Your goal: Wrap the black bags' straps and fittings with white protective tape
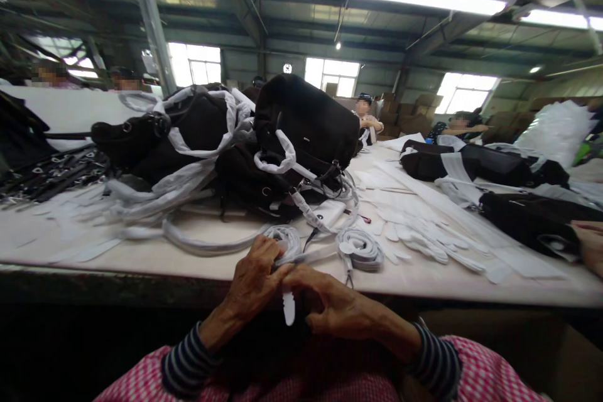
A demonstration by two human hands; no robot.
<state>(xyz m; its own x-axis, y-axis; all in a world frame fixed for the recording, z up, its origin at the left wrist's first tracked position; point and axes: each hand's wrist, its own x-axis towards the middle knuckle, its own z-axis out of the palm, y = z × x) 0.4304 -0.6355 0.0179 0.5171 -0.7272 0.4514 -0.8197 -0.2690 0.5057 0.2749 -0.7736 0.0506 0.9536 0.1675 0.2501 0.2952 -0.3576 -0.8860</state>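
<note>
At the table's front edge my left hand (257, 276) is closed around a coiled strap (291, 240) in whitish plastic wrap. My right hand (336, 304) meets it from the right, fingers bent and tips against the left thumb. A white strip with a notched edge (289, 311) hangs below the meeting fingertips, pinched there; its upper end is hidden. Just right of my hands lies a second coiled strap (366, 250), wrapped likewise, with a round white piece on it. A dark cord with a metal clip (349, 277) hangs over the edge beside this coil.
Black bags (306, 119) with plastic-wrapped handles are piled ahead. White flat strips (424, 239) spread over the table (188, 267) to the right. Dark straps with metal hooks (61, 173) lie left. More black bags (527, 220) and another person's hand (591, 245) are at right.
</note>
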